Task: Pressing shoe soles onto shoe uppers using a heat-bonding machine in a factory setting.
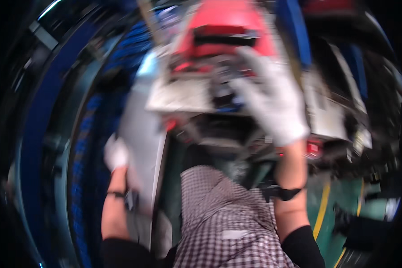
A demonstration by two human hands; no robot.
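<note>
My right hand (274,100), in a white glove, is raised above a red and white machine-like body (230,18). Its thumb and fingers are apart, and nothing shows between them. Just beyond the fingertips is a dark mechanical part (223,82), too blurred to name. My left hand (116,153), also gloved in white, is at the left edge of a long grey metal panel (140,129). Blur hides its fingers, so I cannot tell whether it grips the panel or only touches it.
Blue racking (53,102) runs along the left. A second white-bodied unit with a red round light (314,147) stands at the right. Yellow lines (321,212) mark the green floor at the lower right. A pale flat ledge (181,94) juts toward me.
</note>
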